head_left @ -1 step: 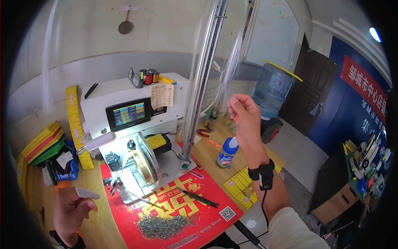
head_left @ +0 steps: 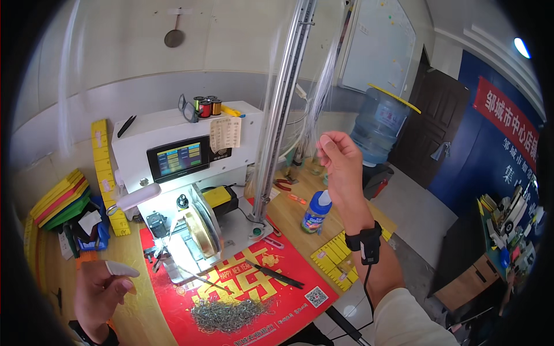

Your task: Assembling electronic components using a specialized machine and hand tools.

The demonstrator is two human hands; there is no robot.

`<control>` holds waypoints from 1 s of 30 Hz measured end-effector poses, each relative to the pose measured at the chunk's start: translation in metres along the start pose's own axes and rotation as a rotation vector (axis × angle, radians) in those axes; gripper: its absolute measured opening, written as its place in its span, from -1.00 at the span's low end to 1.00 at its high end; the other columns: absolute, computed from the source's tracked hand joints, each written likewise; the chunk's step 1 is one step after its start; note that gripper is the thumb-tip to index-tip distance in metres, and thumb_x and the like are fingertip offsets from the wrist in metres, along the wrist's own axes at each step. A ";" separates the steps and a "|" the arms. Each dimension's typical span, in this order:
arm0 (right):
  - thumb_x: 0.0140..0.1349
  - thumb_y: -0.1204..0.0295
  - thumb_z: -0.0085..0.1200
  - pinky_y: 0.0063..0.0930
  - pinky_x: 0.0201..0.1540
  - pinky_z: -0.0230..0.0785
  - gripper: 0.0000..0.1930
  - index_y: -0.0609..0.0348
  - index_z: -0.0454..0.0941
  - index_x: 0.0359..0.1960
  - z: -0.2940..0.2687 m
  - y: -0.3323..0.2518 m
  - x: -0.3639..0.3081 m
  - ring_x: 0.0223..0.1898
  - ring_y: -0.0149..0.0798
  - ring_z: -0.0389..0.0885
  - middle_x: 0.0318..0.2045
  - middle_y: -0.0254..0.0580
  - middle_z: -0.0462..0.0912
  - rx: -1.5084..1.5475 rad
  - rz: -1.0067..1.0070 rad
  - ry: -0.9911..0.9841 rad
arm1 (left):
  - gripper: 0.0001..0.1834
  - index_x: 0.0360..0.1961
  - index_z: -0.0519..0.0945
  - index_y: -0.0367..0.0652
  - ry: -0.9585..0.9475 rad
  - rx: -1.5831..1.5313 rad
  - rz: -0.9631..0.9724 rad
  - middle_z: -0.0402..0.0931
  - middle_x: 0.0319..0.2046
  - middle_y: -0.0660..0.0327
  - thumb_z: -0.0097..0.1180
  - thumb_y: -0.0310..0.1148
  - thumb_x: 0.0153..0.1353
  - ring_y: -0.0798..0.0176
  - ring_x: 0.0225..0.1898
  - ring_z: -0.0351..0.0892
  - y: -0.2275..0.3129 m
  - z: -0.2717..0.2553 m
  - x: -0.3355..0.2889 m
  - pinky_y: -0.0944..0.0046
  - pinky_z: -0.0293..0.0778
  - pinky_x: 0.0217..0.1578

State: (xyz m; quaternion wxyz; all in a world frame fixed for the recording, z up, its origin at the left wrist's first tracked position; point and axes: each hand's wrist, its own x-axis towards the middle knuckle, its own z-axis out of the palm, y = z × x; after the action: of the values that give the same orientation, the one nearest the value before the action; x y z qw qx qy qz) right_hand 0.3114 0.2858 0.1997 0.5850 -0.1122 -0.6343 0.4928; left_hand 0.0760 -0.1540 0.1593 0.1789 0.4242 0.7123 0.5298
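My right hand (head_left: 341, 167) is raised in front of the water jug, its thumb and fingertips pinched together. Anything between them is too fine to make out. At the lower left, my left hand (head_left: 99, 291) is held low over the table, thumb and index finger closed toward each other; a white cover sits on the index finger. What it pinches, if anything, does not show. Between the hands stands a white machine (head_left: 130, 147) with a lit screen (head_left: 180, 158) and a gold wheel (head_left: 200, 233). A pile of small wiry metal pieces (head_left: 228, 315), resembling fishing hooks, lies on the red mat (head_left: 173, 305).
Black tweezers (head_left: 276, 273) lie on the mat. A blue bottle (head_left: 315, 212) stands below my right hand, near yellow boards (head_left: 332, 256). A metal rail (head_left: 287, 98) rises beside hanging clear strands (head_left: 320, 92). Folded coloured boards (head_left: 57, 196) are at left. Thread spools (head_left: 206, 108) top the machine.
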 end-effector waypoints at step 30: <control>0.27 0.29 0.36 -0.35 -0.19 0.55 -0.67 0.17 0.60 -0.04 0.077 0.002 -0.174 -0.29 -0.18 0.69 -0.25 -0.12 0.71 -0.604 -0.186 -1.120 | -0.85 -0.17 0.75 -0.08 -0.488 0.390 0.308 0.68 -0.45 0.02 0.23 -0.39 0.28 -0.07 -0.39 0.69 -0.040 0.132 0.034 0.00 0.55 -0.38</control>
State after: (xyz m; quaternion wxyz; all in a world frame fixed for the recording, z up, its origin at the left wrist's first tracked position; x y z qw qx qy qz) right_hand 0.2950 0.1239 0.1016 0.1481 0.0576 -0.9616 0.2236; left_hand 0.1326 -0.0508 0.0803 0.1772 0.6672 0.6640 0.2875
